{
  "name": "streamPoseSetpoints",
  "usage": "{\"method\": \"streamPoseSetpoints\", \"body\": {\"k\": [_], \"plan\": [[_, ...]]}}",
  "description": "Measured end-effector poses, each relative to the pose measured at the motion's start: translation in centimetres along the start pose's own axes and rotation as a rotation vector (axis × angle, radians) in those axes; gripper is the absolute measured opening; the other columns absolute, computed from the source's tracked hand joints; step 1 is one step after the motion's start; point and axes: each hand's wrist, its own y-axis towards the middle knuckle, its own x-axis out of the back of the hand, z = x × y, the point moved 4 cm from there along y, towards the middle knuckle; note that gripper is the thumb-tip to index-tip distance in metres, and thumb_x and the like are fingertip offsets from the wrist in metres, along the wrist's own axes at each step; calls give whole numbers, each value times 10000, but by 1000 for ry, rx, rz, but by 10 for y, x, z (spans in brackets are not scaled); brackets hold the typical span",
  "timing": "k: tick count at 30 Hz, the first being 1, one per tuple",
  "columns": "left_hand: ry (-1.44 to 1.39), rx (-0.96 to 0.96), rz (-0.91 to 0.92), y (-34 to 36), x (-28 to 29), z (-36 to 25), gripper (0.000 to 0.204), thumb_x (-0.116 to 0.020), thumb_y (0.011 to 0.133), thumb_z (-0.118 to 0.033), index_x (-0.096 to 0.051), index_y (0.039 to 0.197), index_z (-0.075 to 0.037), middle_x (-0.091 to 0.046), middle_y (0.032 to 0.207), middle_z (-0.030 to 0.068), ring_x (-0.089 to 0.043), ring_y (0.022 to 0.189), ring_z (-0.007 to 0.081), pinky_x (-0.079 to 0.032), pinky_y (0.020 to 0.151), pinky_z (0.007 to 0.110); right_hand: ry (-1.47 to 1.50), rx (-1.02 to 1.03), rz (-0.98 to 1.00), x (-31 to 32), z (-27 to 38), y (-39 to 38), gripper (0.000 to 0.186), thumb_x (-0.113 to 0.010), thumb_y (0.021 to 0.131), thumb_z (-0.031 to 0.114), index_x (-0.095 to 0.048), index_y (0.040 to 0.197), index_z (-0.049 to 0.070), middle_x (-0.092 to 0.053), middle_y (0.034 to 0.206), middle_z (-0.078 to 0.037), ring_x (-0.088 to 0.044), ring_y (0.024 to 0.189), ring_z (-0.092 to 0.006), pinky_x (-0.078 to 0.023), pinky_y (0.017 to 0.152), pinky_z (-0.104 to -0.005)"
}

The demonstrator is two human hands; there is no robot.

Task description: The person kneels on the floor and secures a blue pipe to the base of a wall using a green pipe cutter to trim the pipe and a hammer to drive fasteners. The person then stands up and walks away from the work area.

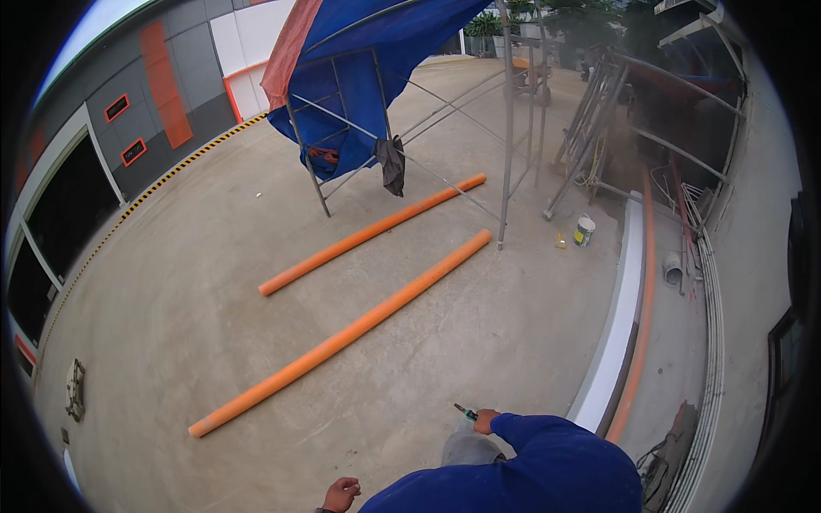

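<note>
At the lower edge, my left hand (342, 494) hangs with loosely bent fingers and nothing visible in it. My right hand (486, 421), at the end of a blue sleeve, is closed round a small hand tool (466, 412) with a green and dark body. Its dark end points ahead and to the left; its exact kind is too small to tell. Beyond my hands, a long orange pipe (342, 339) lies slantwise on the concrete ground. Farther off, a second orange pipe (372, 232) lies roughly parallel to it.
Metal scaffolding (506, 128) with a blue tarp (342, 94) stands ahead. A paint can (584, 231) and a brush (561, 241) are on the ground at the right. Along the right wall run a long white strip (617, 333), another orange pipe (647, 299) and thin grey pipes (711, 342).
</note>
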Motion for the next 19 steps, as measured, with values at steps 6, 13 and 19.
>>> {"method": "streamPoseSetpoints", "body": {"k": [6, 13, 19], "plan": [[234, -520, 329, 14, -24, -350, 466, -771, 954, -161, -646, 1396, -89, -677, 1328, 79, -690, 1161, 185, -541, 1021, 348, 7, 9, 208, 67, -54, 49, 403, -634, 859, 311, -783, 1009, -32, -779, 929, -223, -775, 856, -348, -591, 816, -485], [219, -916, 1452, -14, -149, -654, 570, -862, 895, -297, -669, 1391, -90, -579, 1444, 119, -557, 1331, 250, -455, 1127, 426, 381, 69, -199, 250, -64, 70, 527, -722, 883, 373, -657, 1268, 19, -693, 1285, -256, -654, 1221, -427, -510, 1054, -498], [494, -1074, 2293, -33, -250, -764, 565, -742, 997, -448, -663, 1442, -110, -563, 1464, 143, -588, 1283, 374, -456, 1127, 465, 729, -88, -363, 309, -131, 29, 493, -748, 912, 372, -645, 1261, 39, -698, 1236, -275, -673, 1206, -403, -504, 1037, -510]]}}
